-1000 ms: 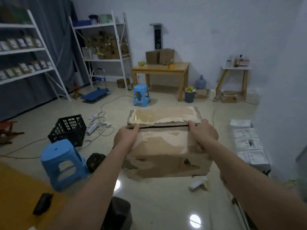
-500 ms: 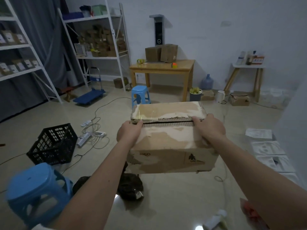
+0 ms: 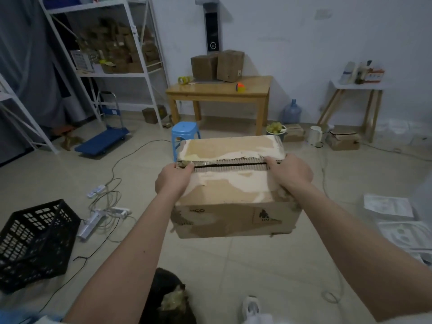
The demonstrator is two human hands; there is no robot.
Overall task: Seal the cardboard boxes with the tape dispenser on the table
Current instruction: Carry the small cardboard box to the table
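Observation:
A worn cardboard box point(image 3: 231, 197) with torn paper on top hangs in the air in front of me. A dark gap runs between its two top flaps. My left hand point(image 3: 173, 178) grips the left end of the near flap, and my right hand point(image 3: 288, 171) grips the right end. Ahead stands a wooden table point(image 3: 219, 92) carrying two brown boxes point(image 3: 217, 65), a roll of tape point(image 3: 184, 79) at its left and a small orange object point(image 3: 240, 87).
A blue stool point(image 3: 184, 134) stands between me and the table. A black crate point(image 3: 32, 244) and cables with power strips point(image 3: 102, 206) lie on the left floor. Metal shelving point(image 3: 112, 50) lines the left wall. Paper sheets point(image 3: 395, 218) lie on the right floor, a black bag point(image 3: 166, 298) near my feet.
I have walked forward with the box held in both hands; the table looks nearer and larger, and the crate and the near blue stool have slid off to the left.

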